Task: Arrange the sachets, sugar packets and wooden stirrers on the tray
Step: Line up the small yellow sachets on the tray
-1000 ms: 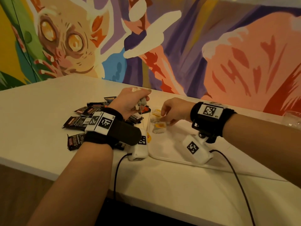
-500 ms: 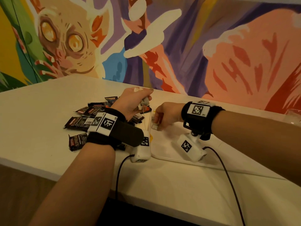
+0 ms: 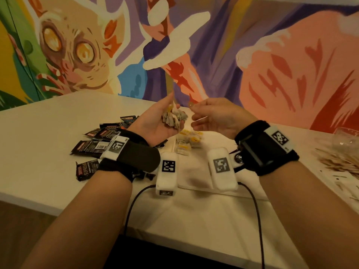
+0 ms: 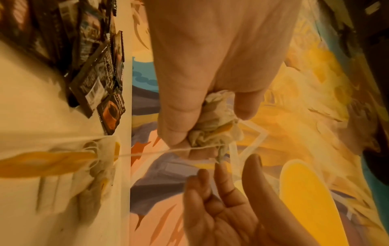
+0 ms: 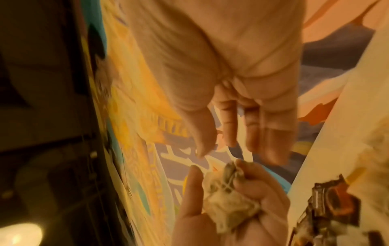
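My left hand is raised palm up over the table and grips a crumpled bunch of tea bags; it is also seen from the left wrist, bunch. A string hangs from the bunch down toward the tray. My right hand hovers just right of it, fingers loosely spread, tips almost at the bunch, holding nothing I can see. Several tea bags with yellow tags lie on the white tray. Dark sachets lie scattered left of the tray.
A heap of wooden stirrers lies on the table at the far right, with a clear glass behind it. A painted wall runs close behind the table. Cables from both wrist cameras trail over the near table edge.
Both hands rose off the tray area. The left hand turned palm up with its bunch of tea bags. The right hand left the tea bags on the tray and came up beside the bunch.
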Demonstrator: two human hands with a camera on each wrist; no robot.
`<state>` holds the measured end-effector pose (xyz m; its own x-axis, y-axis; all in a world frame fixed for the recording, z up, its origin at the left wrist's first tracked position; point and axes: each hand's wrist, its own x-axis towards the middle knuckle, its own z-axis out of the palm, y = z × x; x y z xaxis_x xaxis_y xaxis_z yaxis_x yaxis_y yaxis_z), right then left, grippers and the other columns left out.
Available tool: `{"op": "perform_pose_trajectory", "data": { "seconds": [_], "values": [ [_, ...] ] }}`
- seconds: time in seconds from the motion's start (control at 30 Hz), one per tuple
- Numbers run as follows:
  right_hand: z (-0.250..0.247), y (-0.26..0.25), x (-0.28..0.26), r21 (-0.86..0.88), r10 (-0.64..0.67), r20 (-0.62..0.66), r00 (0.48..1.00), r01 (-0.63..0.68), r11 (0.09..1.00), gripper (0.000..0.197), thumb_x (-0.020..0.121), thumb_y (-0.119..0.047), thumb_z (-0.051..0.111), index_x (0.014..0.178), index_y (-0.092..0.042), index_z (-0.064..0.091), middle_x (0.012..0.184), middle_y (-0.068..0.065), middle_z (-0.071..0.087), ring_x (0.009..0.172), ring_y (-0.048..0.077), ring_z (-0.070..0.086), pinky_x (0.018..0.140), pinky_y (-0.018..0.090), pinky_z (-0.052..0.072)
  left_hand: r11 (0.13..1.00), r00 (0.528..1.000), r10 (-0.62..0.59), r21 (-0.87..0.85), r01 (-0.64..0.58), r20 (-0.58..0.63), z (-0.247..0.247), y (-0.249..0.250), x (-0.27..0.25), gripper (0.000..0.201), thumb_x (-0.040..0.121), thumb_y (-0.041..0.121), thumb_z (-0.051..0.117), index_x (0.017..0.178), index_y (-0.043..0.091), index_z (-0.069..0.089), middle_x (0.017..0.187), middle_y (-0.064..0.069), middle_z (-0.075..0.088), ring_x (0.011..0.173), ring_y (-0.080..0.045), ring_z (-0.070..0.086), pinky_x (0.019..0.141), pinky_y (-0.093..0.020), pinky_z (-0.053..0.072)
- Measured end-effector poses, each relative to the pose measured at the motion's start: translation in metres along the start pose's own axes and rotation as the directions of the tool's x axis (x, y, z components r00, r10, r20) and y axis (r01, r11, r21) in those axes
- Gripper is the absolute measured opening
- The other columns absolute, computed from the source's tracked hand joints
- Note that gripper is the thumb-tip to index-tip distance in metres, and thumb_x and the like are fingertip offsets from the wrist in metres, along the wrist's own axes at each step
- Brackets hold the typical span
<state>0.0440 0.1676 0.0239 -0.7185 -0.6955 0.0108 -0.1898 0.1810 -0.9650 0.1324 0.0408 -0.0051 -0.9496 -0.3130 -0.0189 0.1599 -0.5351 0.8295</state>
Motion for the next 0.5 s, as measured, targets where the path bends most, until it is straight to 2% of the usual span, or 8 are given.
{"op": "perform_pose_trajectory", "data": {
  "seconds": [0.1,0.2,0.3,0.37,0.4,0.5],
  "values": [
    [0.007,0.010,-0.005,0.026,0.056,0.125,0.991,-0.060,0.998,0.011,0.087,-0.020,0.063,0.084,-0.010,0.058,0.091,0.010,0.060,0.088,0.023,0.057,0.080,0.031,0.050,0.998,0.999,0.003,-0.069,0.001,0.050,0.005,0.000,-0.005,0.024,0.096,0.029,0.048,0.087,0.010,0.059,0.072,-0.004,0.065,0.072,-0.014,0.060,0.081,-0.027,0.049],
    [0.013,0.016,-0.007,0.077,0.067,0.276,0.959,-0.092,0.993,0.012,0.092,-0.020,0.055,0.096,-0.009,0.059,0.094,0.009,0.059,0.092,0.019,0.051,0.083,0.027,0.045,0.999,0.994,0.041,-0.034,-0.038,0.098,0.006,-0.002,-0.006,0.021,0.096,0.016,0.045,0.086,0.007,0.060,0.073,-0.006,0.069,0.075,-0.017,0.067,0.077,-0.030,0.056],
    [0.011,0.017,-0.013,0.084,0.095,0.369,0.925,-0.135,0.987,0.014,0.095,-0.021,0.049,0.098,-0.010,0.058,0.088,0.007,0.064,0.091,0.016,0.058,0.084,0.026,0.044,1.000,0.995,0.027,0.007,-0.027,0.095,0.004,-0.006,0.000,0.010,0.096,0.014,0.049,0.095,0.008,0.056,0.083,-0.007,0.062,0.084,-0.016,0.061,0.078,-0.028,0.056],
    [0.004,0.018,-0.017,0.077,0.120,0.361,0.925,-0.157,0.985,0.013,0.095,-0.020,0.049,0.096,-0.011,0.059,0.070,0.003,0.064,0.085,0.017,0.062,0.085,0.030,0.045,0.997,0.997,0.031,0.071,-0.036,0.071,0.004,-0.010,0.004,0.006,0.095,0.014,0.050,0.097,0.010,0.055,0.085,-0.005,0.059,0.081,-0.014,0.058,0.071,-0.024,0.055],
    [-0.001,0.018,-0.020,0.101,0.119,0.332,0.936,-0.160,0.982,0.011,0.095,-0.018,0.049,0.094,-0.012,0.059,0.059,0.000,0.059,0.079,0.017,0.062,0.082,0.031,0.045,0.991,0.998,0.039,0.123,-0.046,0.056,0.003,-0.012,0.005,0.006,0.095,0.012,0.051,0.097,0.012,0.056,0.085,-0.005,0.060,0.079,-0.013,0.058,0.068,-0.024,0.054],
    [-0.021,0.021,-0.022,0.321,0.049,0.127,0.991,-0.088,0.943,0.010,0.095,-0.012,0.047,0.095,-0.014,0.057,0.048,-0.005,0.043,0.058,0.014,0.055,0.071,0.034,0.049,0.943,0.998,0.046,0.328,-0.060,0.051,0.001,-0.016,0.005,0.012,0.089,0.008,0.057,0.099,0.016,0.058,0.083,-0.002,0.063,0.073,-0.010,0.061,0.065,-0.025,0.051]
  ]
}}
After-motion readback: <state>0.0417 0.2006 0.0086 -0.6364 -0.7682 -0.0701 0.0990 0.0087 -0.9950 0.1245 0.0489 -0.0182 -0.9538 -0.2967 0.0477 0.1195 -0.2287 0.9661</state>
